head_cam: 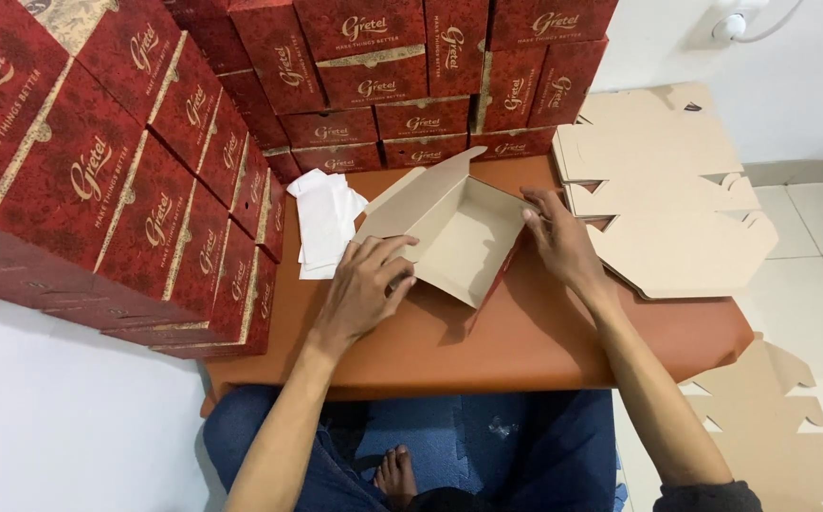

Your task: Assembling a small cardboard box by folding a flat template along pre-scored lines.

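Red printed boxes (99, 180), already folded and closed, fill the upper left of the frame in a leaning stack, and more of them (402, 76) stand in rows along the top behind the brown table (525, 341). That large share of finished work suggests the job is well along. Just right of the left stack, a small pile of white paper sheets (321, 223) lies on the table, touching nothing in the hands.

At the centre sits the half-formed box (454, 232), plain cardboard inside, red outside where its edge shows. Its walls stand up, but the flap at the upper left is raised and open, so it is not yet closed. The left hand (364, 284) presses its fingers down on the near left wall and flap, curled over the cardboard edge rather than closed round it. The right hand (558, 242) grips the far right wall, fingers pinching the rim. The two hands are apart, one at each side of the box.

To the right, a stack of flat unfolded blanks (677, 199) rests on the table corner, near the right hand, and more blanks (781, 427) lie on the tiled floor (810, 246) at lower right. These appear to be what remains to fold.
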